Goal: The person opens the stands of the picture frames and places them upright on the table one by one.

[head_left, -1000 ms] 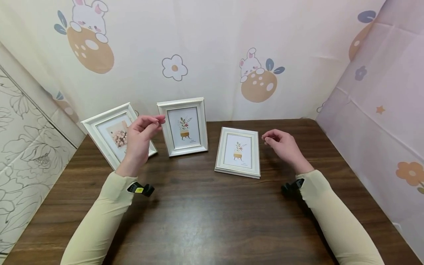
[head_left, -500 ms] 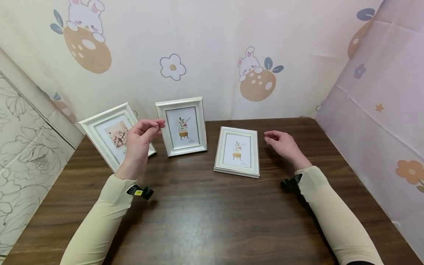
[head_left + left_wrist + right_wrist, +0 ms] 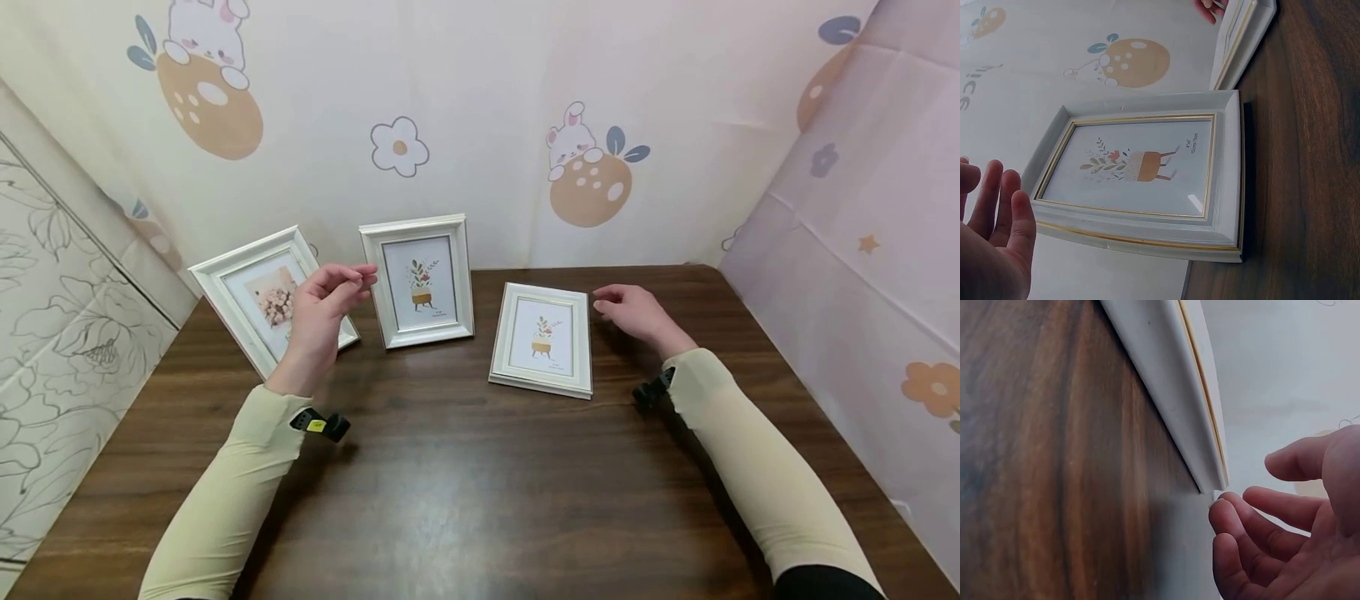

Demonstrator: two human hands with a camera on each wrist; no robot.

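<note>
Three white picture frames are on the dark table. The left frame (image 3: 262, 292), with a pink-flower picture, stands angled and is partly covered by my left hand (image 3: 317, 312). A middle frame (image 3: 422, 283) with a potted-plant print stands upright. My left hand hangs in the air with loosely bent fingers, fingertips by that frame's left edge, holding nothing; the left wrist view shows its fingers (image 3: 1007, 206) beside the border. Face up on the table lies the right frame (image 3: 542, 340), same print. My right hand (image 3: 641, 315), thumb apart from bent fingers, is right at its right edge, holding nothing.
Behind the table (image 3: 450, 483) hangs a pale cloth (image 3: 480, 133) printed with rabbits and flowers. White line-drawn panels (image 3: 67, 333) border the left side. A black wrist camera (image 3: 330, 427) is strapped at the left cuff, another camera (image 3: 651, 393) at the right.
My right hand has moved slightly left, closer to the edge of the lying frame. The left hand and all three frames have stayed put; the head view has shifted a little.
</note>
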